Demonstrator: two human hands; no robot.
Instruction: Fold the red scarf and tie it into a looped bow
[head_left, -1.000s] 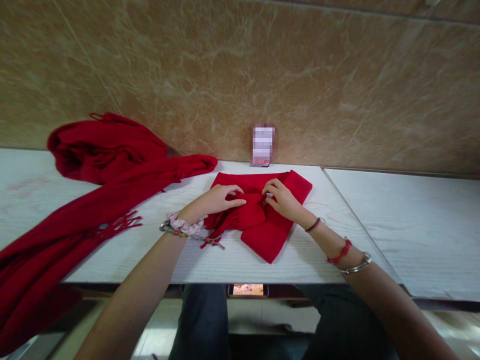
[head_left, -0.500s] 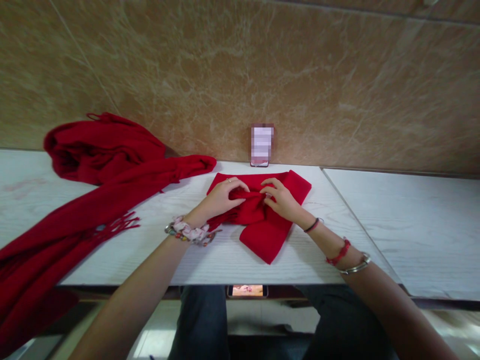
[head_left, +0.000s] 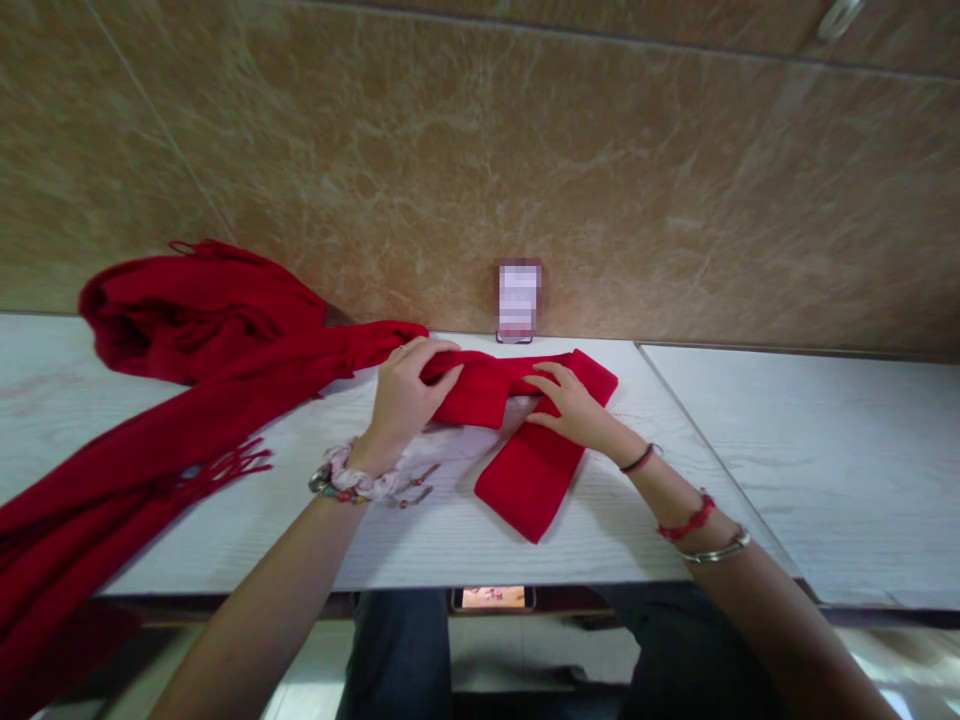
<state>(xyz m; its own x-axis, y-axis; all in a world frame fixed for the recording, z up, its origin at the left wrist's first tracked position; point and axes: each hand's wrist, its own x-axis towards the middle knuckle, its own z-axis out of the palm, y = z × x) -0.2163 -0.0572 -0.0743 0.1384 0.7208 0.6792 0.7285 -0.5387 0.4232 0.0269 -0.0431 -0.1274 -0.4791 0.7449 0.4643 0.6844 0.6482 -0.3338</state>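
A red scarf, folded into a flat band, lies bent on the white table, one leg slanting toward the front edge. My left hand is closed around the other leg, at its left end, with thumb and fingers curved over the cloth. At the bend on the right, my right hand rests on the band. Its fingers are apart and slightly curled, the thumb lying lower on the cloth. The cloth under both palms is hidden.
A heap of red fringed cloth lies on the left and trails off the front edge. A phone leans against the marbled wall. Another phone sits below the edge of the white table. A seam crosses the tabletop at right.
My left hand has moved left, drawing the bunched end of the scarf out flatter. My right hand has loosened from the cloth's middle and stays near the bend.
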